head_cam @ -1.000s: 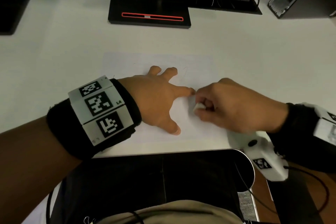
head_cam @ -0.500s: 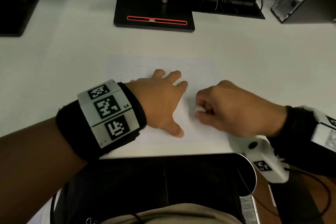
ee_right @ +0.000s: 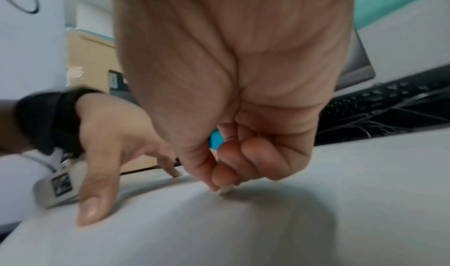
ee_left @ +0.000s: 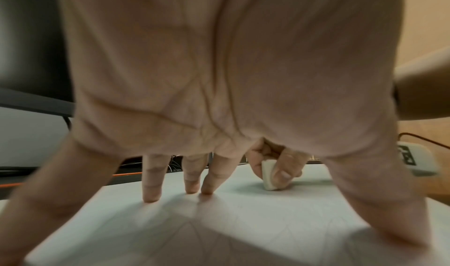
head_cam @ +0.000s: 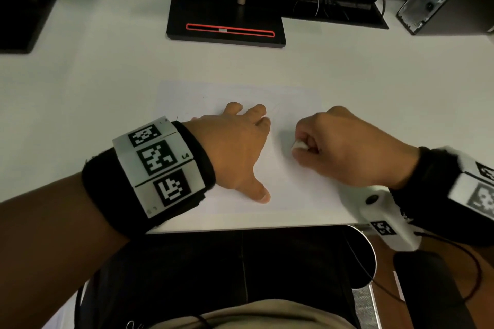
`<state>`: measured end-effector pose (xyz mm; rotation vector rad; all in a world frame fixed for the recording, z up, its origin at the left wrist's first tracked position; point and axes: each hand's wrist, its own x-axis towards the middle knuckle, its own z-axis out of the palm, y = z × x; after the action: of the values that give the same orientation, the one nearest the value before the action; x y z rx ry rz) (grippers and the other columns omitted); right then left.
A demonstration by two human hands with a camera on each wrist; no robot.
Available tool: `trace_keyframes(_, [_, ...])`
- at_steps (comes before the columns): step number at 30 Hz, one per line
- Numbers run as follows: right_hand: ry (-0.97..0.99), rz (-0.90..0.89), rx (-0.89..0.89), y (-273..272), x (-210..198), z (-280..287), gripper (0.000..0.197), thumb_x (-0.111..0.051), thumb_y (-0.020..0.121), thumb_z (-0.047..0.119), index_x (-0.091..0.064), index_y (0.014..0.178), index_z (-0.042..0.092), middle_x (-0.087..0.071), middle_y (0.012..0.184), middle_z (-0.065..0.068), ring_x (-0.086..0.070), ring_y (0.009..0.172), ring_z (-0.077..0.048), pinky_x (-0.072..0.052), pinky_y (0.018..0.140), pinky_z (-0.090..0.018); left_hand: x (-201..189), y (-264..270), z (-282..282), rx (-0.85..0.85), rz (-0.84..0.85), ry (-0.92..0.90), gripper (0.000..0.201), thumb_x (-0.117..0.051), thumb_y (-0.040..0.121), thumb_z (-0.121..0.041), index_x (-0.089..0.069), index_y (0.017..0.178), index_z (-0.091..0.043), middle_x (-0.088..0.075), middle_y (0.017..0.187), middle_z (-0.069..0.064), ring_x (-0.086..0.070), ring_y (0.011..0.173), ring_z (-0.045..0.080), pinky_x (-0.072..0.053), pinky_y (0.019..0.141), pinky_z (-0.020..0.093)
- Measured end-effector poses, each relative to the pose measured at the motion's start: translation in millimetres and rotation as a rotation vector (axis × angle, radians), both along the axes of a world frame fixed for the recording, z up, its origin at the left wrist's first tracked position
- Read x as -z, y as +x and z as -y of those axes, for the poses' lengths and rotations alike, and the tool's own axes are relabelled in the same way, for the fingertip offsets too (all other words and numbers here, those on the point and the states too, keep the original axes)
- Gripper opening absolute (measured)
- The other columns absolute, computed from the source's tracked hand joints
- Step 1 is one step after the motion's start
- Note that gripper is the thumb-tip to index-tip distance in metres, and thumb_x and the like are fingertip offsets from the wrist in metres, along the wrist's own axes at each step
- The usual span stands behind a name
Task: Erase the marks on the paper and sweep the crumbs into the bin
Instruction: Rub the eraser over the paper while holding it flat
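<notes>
- Head: left hand (head_cam: 235,152) splayed flat, pinning the white paper sheet (head_cam: 294,189) on the white desk (head_cam: 107,83); right hand (head_cam: 344,149) at its 3 o'clock, fist pinching a small white eraser (head_cam: 298,145).
- Left wrist: fingertips (ee_left: 151,195) pressing paper, eraser (ee_left: 269,175) standing on the sheet at 1 o'clock.
- Right wrist: eraser (ee_right: 225,190) tip touching paper.

Head view from above, facing down at the table (head_cam: 347,83); wrist views low, close under each palm; paper (head_cam: 288,184) shared by all.
</notes>
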<state>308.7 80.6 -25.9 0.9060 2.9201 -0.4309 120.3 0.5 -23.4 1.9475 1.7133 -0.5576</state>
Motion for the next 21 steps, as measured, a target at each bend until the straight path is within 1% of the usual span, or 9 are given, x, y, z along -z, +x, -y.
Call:
trace_keyframes(3, [-0.094, 0.018, -0.131, 0, 1, 21, 0.023, -0.061, 0.09, 0.026, -0.057, 0.072, 0.013, -0.048, 0.052, 0.005, -0.047, 0.051, -0.014, -0.036, 0.052, -0.017, 0, 0, 0, 0.0, 0.001, 0.006, 0.125, -0.065, 0.071, -0.079, -0.002, 0.159, -0.017, 0.016, 0.164, -0.012, 0.011, 0.152, 0.022, -0.038, 0.109, 0.055])
trace_keyframes(5, [-0.14, 0.02, -0.143, 3, 1, 22, 0.022, -0.062, 0.09, 0.026, -0.059, 0.073, 0.012, -0.049, 0.052, 0.005, -0.049, 0.056, -0.014, -0.037, 0.052, -0.017, 0, 0, 0, 0.003, 0.0, 0.006, 0.125, -0.065, 0.07, -0.079, -0.001, 0.159, -0.017, 0.017, 0.163, -0.013, 0.011, 0.152, 0.022, -0.038, 0.11, 0.055])
trace_keyframes(7, [-0.079, 0.01, -0.079, 4, 1, 12, 0.022, -0.061, 0.09, 0.025, -0.058, 0.073, 0.011, -0.051, 0.053, 0.003, -0.047, 0.052, -0.015, -0.036, 0.051, -0.02, 0, 0, 0, 0.004, -0.001, 0.006, 0.126, -0.065, 0.07, -0.079, -0.001, 0.159, -0.017, 0.017, 0.163, -0.013, 0.012, 0.152, 0.022, -0.038, 0.11, 0.055])
trace_keyframes(8, [-0.042, 0.004, -0.067, 4, 2, 11, 0.023, -0.06, 0.091, 0.024, -0.057, 0.073, 0.01, -0.052, 0.053, 0.002, -0.046, 0.05, -0.015, -0.038, 0.052, -0.025, 0, 0, 0, 0.004, -0.001, 0.007, 0.126, -0.065, 0.071, -0.079, 0.0, 0.159, -0.017, 0.017, 0.164, -0.012, 0.011, 0.152, 0.022, -0.038, 0.11, 0.054])
trace_keyframes(10, [-0.031, 0.001, -0.118, 2, 3, 19, 0.024, -0.059, 0.092, 0.024, -0.056, 0.073, 0.009, -0.053, 0.054, 0.0, -0.046, 0.05, -0.015, -0.039, 0.052, -0.028, 0, 0, 0, 0.004, 0.002, 0.01, 0.125, -0.066, 0.071, -0.078, -0.001, 0.159, -0.017, 0.017, 0.164, -0.012, 0.011, 0.152, 0.022, -0.038, 0.11, 0.053])
trace_keyframes(12, [-0.103, 0.004, -0.204, 0, 3, 28, 0.023, -0.06, 0.092, 0.023, -0.056, 0.073, 0.009, -0.051, 0.052, 0.001, -0.047, 0.053, -0.017, -0.037, 0.052, -0.023, 1, 0, 0, 0.008, 0.007, 0.013, 0.125, -0.066, 0.071, -0.078, -0.001, 0.159, -0.017, 0.016, 0.164, -0.012, 0.01, 0.152, 0.023, -0.039, 0.11, 0.053])
trace_keyframes(14, [-0.123, -0.006, -0.211, 1, 2, 21, 0.023, -0.062, 0.091, 0.023, -0.057, 0.073, 0.01, -0.047, 0.05, 0.003, -0.048, 0.057, -0.014, -0.035, 0.052, -0.017, 0, 0, 0, 0.016, -0.001, 0.012, 0.125, -0.065, 0.071, -0.079, 0.0, 0.159, -0.016, 0.017, 0.164, -0.011, 0.011, 0.152, 0.023, -0.038, 0.111, 0.053])
trace_keyframes(18, [-0.025, -0.006, -0.161, 0, 3, 12, 0.024, -0.06, 0.092, 0.023, -0.055, 0.073, 0.01, -0.049, 0.052, 0.003, -0.045, 0.05, -0.013, -0.035, 0.051, -0.022, 0, 0, 0, 0.015, 0.001, 0.012, 0.124, -0.064, 0.071, -0.079, -0.002, 0.159, -0.017, 0.016, 0.164, -0.012, 0.01, 0.152, 0.023, -0.038, 0.111, 0.052])
trace_keyframes(21, [-0.143, 0.007, -0.267, 2, 2, 25, 0.024, -0.06, 0.093, 0.024, -0.055, 0.074, 0.011, -0.046, 0.051, 0.004, -0.045, 0.051, -0.017, -0.034, 0.051, -0.019, 0, 0, 0, 0.015, 0.007, 0.019, 0.125, -0.065, 0.07, -0.079, -0.003, 0.158, -0.016, 0.015, 0.164, -0.012, 0.009, 0.152, 0.023, -0.04, 0.109, 0.052])
